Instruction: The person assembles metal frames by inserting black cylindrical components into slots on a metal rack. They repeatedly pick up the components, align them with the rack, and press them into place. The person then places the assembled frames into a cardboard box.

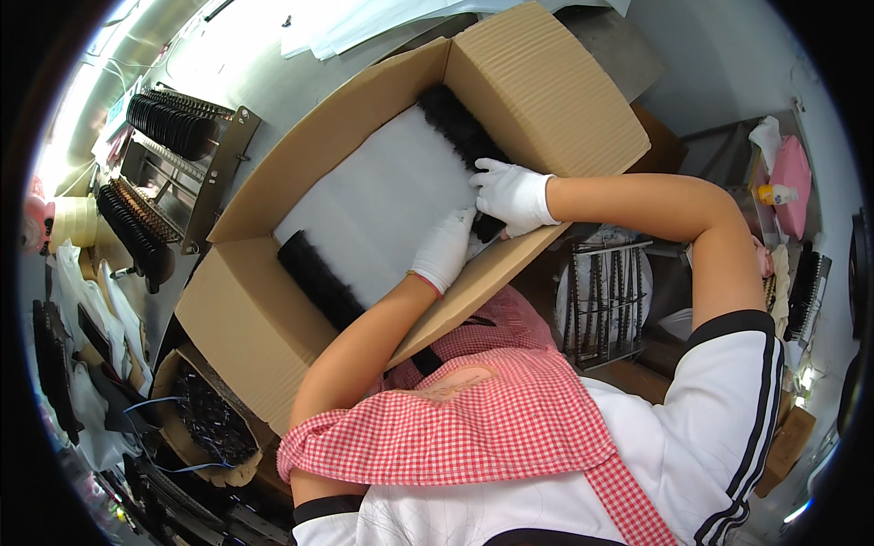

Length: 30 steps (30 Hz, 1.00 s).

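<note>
Both my hands, in white gloves, are inside an open cardboard box (332, 116). A white sheet (364, 196) lies over its contents. Black, fluffy, hair-like material (460, 127) shows along the sheet's far right end, and a similar black strip (319, 278) shows at its near left end. My left hand (444, 250) lies on the sheet beside the near wall, fingers stretched toward the other hand. My right hand (512, 196) rests at the sheet's right corner, fingers apart and touching the black material. Part of that corner is hidden beneath the hands.
Metal racks (205, 173) holding rows of black strips stand on the left of the table. A smaller carton (209, 419) of dark shiny pieces sits at lower left. White sheets (364, 27) lie at the back. A wire rack (605, 300) stands right of the box.
</note>
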{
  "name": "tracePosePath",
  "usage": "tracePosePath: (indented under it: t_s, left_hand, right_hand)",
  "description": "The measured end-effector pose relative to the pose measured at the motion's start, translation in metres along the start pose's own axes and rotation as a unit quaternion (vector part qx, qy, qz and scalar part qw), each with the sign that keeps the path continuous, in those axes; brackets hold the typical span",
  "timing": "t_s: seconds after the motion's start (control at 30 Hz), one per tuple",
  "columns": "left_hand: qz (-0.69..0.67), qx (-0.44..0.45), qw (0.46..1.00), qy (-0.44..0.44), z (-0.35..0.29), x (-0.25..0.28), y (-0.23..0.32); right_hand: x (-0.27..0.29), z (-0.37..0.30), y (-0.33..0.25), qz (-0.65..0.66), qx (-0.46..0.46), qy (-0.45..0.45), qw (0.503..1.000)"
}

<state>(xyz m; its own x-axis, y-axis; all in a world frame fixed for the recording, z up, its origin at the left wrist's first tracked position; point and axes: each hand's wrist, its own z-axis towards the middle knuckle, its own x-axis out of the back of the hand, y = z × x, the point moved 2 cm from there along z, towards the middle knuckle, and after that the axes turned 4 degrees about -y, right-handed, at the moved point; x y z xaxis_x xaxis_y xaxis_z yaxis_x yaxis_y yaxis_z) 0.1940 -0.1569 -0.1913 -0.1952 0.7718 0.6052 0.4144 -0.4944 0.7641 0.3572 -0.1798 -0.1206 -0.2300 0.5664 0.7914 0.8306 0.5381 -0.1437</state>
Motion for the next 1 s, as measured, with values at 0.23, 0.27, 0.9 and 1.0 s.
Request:
tracePosePath:
  t_s: [0.23, 0.27, 0.9, 1.0]
  left_hand:
    - [0.118, -0.005, 0.993, -0.002, 0.003, -0.003, 0.006]
    - [0.127, 0.0, 0.992, -0.021, 0.002, -0.004, 0.005]
    - [0.276, -0.095, 0.957, 0.001, 0.007, -0.007, 0.004]
    - [0.275, -0.103, 0.956, -0.013, 0.01, -0.006, 0.0]
  right_hand:
    - [0.005, 0.012, -0.004, 0.006, 0.002, -0.031, 0.999]
    - [0.007, 0.013, -0.006, -0.011, 0.01, -0.052, 0.999]
    - [-0.001, 0.008, 0.011, -0.159, 0.114, -0.047, 0.98]
    - [0.002, 0.018, 0.007, -0.163, 0.122, -0.077, 0.976]
